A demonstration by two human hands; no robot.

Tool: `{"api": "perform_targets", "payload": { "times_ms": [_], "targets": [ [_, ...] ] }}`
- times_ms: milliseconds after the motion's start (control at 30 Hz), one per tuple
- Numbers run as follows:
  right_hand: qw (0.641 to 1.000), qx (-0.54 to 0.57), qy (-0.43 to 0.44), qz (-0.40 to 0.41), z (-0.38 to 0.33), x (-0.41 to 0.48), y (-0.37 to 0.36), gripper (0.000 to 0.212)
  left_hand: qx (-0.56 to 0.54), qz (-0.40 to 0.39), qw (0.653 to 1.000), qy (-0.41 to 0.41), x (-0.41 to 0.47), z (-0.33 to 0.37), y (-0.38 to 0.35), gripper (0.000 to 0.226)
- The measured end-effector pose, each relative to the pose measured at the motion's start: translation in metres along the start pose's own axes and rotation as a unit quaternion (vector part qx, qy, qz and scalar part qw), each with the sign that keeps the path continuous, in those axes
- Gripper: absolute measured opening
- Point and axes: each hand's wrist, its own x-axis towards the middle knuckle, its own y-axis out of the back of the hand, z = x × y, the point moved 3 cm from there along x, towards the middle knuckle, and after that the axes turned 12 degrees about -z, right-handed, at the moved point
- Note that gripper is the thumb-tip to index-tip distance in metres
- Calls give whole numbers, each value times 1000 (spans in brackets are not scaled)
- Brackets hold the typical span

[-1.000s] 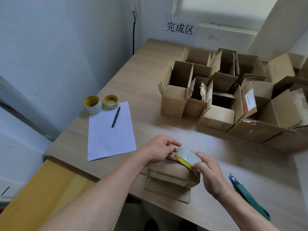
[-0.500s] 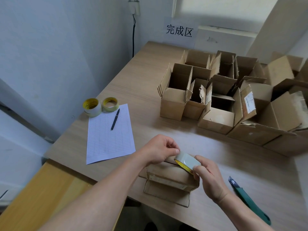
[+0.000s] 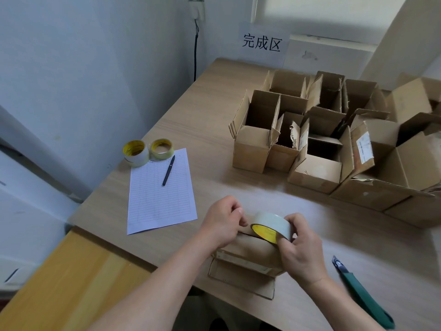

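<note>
Head view, single frame.

- Lower centre of frame: small cardboard box (image 3: 248, 255) at the near edge of the wooden table (image 3: 210, 120), one flap hanging down over the edge toward the camera.
- Tape roll (image 3: 272, 226), pale outside with a yellow core, stands on edge on top of this box, core facing lower left.
- Right hand (image 3: 301, 253): grasping the tape roll, thumb on the near face by the core and fingers wrapped over the far rim.
- Left hand (image 3: 223, 223): rests on the left part of the box top, fingers curled in, tips close against the left side of the roll. Thumb and forefinger meet there. Cannot tell whether they pinch a tape end or only press the cardboard.
- Lower right: green box cutter (image 3: 362, 296) flat on the table, just right of the right wrist, apart from it.
- Left of centre: lined sheet of paper (image 3: 158, 199) with a black pen (image 3: 168, 174) lying on its upper part. Two spare tape rolls (image 3: 148, 151) sit side by side at the sheet's top left corner.
- Upper right: cluster of open cardboard boxes (image 3: 310, 144), flaps up, packed against each other, well apart from the hands.
- Top centre: white sign (image 3: 261, 43) with black characters on the wall. A dark cable (image 3: 196, 46) hangs to its left.
</note>
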Motion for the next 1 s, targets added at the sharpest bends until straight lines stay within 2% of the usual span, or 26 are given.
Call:
{"api": "perform_targets", "payload": {
  "times_ms": [67,167,267,333,400,500,600,700,767,900,1000],
  "targets": [
    [1000,2,7,24,-2,0,-5,23,-37,29,999,6,-5,-6,0,15],
    [999,-30,19,24,-1,-1,-13,29,-75,67,995,15,-6,-17,3,12],
    [996,-65,48,26,-8,1,-16,28,-60,91,994,16,-9,-28,9,14],
    [994,-55,87,41,-15,0,-16,21,-33,108,994,7,-12,-32,11,16],
    [992,-51,108,52,-18,0,-18,23,-24,125,992,-1,-14,-36,9,18],
    [992,-79,88,49,-15,4,-22,28,-31,153,988,-12,-13,-42,3,20],
    [994,-93,53,34,-14,12,-21,25,5,174,984,-21,-11,-44,-5,19],
    [995,-98,15,0,-20,22,-18,10,52,217,974,-29,-11,-48,-7,16],
    [994,-108,-3,-24,-22,27,-17,11,64,233,970,-22,-10,-51,-7,16],
    [994,-100,-38,-40,-26,27,-16,10,68,223,972,-27,-9,-50,-8,16],
    [993,-94,-42,-53,-28,20,-17,16,30,206,978,-17,-6,-52,-5,21]
  ]
}}
